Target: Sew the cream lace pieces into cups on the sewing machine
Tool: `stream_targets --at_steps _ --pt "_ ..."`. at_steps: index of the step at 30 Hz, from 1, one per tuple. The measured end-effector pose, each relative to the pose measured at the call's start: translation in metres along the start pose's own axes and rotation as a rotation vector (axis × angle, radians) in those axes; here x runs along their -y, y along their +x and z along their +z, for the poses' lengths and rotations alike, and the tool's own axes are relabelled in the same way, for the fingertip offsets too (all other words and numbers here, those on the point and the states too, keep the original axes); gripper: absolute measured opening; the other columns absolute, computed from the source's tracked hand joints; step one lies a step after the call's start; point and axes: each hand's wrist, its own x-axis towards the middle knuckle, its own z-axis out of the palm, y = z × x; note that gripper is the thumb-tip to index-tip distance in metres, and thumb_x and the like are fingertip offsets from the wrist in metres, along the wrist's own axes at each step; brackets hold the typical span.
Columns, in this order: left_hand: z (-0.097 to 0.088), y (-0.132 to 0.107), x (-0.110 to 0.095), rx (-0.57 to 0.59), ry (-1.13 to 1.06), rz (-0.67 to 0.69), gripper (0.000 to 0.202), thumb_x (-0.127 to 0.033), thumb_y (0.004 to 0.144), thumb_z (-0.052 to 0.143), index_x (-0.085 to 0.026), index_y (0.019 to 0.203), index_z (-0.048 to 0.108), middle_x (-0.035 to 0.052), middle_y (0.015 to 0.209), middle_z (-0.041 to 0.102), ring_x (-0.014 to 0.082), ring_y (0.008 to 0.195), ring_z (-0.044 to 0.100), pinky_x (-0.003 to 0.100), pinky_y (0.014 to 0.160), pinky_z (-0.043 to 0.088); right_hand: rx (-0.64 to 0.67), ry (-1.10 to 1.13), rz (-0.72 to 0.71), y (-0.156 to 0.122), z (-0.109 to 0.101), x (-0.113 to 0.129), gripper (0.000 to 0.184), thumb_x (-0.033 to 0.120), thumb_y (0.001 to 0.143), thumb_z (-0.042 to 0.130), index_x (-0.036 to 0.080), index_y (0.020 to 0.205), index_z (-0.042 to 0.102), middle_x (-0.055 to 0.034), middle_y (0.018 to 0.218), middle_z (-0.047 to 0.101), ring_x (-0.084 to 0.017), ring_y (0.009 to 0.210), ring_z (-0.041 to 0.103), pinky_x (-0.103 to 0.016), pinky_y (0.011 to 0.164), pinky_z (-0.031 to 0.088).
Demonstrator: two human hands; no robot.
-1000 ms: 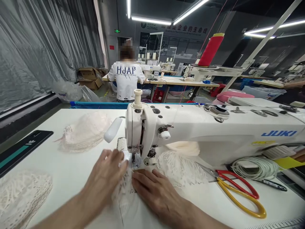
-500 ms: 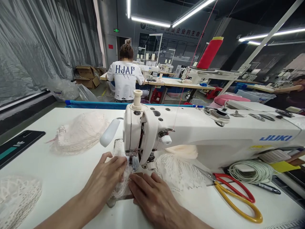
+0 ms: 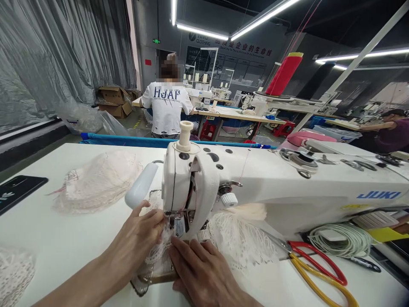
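Observation:
White lace fabric [image 3: 156, 255] lies under the needle end of a white sewing machine [image 3: 271, 170]. My left hand [image 3: 137, 232] grips the lace just left of the presser foot [image 3: 179, 226], its fingers bent and partly hidden by the machine head. In front of the foot, my right hand [image 3: 203, 270] has its fingers close together, with the fingertips holding down the lace's near right edge. More openwork lace [image 3: 243, 238] spreads to the right of that hand. Beneath the hands, a metal plate [image 3: 159, 277] shows at the machine's base.
Red-and-yellow-handled scissors [image 3: 316, 260] lie at right near a coiled pale cord [image 3: 338, 234]. Lace piles [image 3: 99, 181] and a dark phone [image 3: 22, 192] rest on the left tabletop. A red thread cone [image 3: 284, 74] stands behind the machine. A person in a white shirt [image 3: 168, 111] sits ahead.
The camera view has shifted slightly, so the machine appears a little closer. Both hands stay on the lace by the presser foot, with only slight movement.

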Motion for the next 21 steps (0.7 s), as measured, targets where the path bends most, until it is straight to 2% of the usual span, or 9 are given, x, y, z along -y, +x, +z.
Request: stream_targets --at_steps 2,4,7,12,18,21 --pt "0.001 -0.002 -0.003 -0.029 0.189 0.121 0.027 0.001 0.076 0.038 -0.022 0.068 0.05 -0.0024 0.069 0.06 0.0169 0.067 0.053 0.039 0.084 0.027 0.01 0.03 0.015 0.0 -0.001 0.001 0.038 0.035 0.092 0.048 0.007 0.115 0.055 -0.0138 0.119 0.059 -0.022 0.081 0.053 -0.034 0.059 0.039" --pt "0.004 -0.006 -0.004 -0.11 0.348 0.26 0.026 0.001 0.082 0.039 -0.021 0.074 0.051 -0.0011 0.074 0.062 0.0167 0.071 0.056 0.037 0.083 0.028 0.008 0.063 0.033 0.001 -0.002 0.002 0.036 0.035 0.093 0.046 0.008 0.114 0.056 -0.0121 0.113 0.062 -0.021 0.08 0.053 -0.033 0.059 0.038" --pt "0.009 -0.012 -0.002 -0.205 0.394 0.367 0.022 0.0 0.083 0.045 -0.019 0.075 0.053 -0.0017 0.075 0.064 0.0141 0.067 0.056 0.033 0.081 0.032 -0.006 0.087 0.037 0.001 -0.003 0.002 0.034 0.035 0.095 0.042 0.009 0.111 0.056 -0.0107 0.107 0.063 -0.02 0.078 0.053 -0.033 0.059 0.037" --pt "0.018 -0.018 0.005 -0.182 0.427 0.34 0.019 -0.001 0.082 0.049 -0.018 0.078 0.057 -0.0021 0.074 0.062 0.0134 0.067 0.055 0.034 0.083 0.033 -0.019 0.078 0.039 0.001 -0.006 0.002 0.033 0.035 0.096 0.04 0.01 0.11 0.057 -0.0097 0.105 0.063 -0.019 0.076 0.052 -0.033 0.059 0.036" --pt "0.021 -0.017 0.003 -0.271 0.474 0.355 0.025 0.003 0.081 0.044 -0.018 0.074 0.057 -0.0022 0.068 0.057 0.0132 0.059 0.051 0.034 0.076 0.035 -0.059 0.065 0.051 0.002 -0.007 0.002 0.031 0.032 0.097 0.038 0.01 0.106 0.058 -0.0088 0.1 0.063 -0.018 0.072 0.05 -0.033 0.056 0.033" --pt "0.018 -0.017 0.0 -0.229 0.475 0.32 0.025 0.002 0.079 0.046 -0.019 0.069 0.054 -0.003 0.068 0.057 0.0125 0.06 0.052 0.033 0.076 0.036 -0.076 0.079 0.058 0.001 -0.008 0.001 0.033 0.034 0.097 0.036 0.011 0.104 0.059 -0.009 0.095 0.063 -0.019 0.072 0.051 -0.032 0.058 0.034"
